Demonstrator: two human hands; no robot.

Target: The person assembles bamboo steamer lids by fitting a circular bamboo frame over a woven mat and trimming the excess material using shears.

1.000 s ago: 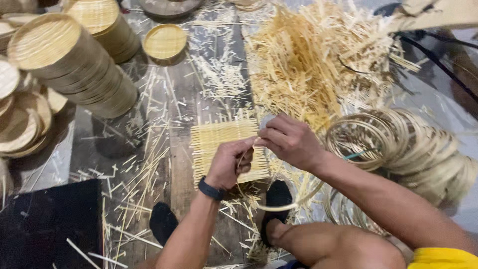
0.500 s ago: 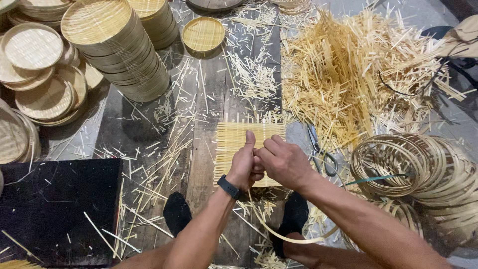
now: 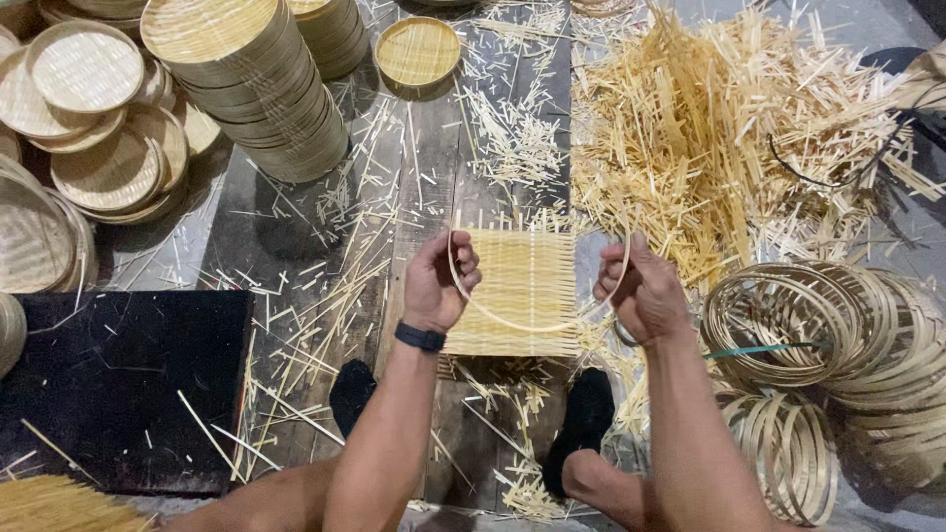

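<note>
Looking down from the head camera, I see my knees and dark-socked feet (image 3: 581, 424) at the bottom of the frame. Just above them, mid-frame, my left hand (image 3: 439, 281) is clenched on one end of a thin bamboo strip (image 3: 522, 323), and my right hand (image 3: 641, 291) is clenched on the other end, bowing it into a loop. Under that loop a square woven bamboo mat (image 3: 517, 291) lies on the floor. Coiled bamboo hoops (image 3: 818, 335) sit at the right, loose bamboo splints (image 3: 709, 128) at upper right, stacked round woven trays (image 3: 246, 79) at upper left.
</note>
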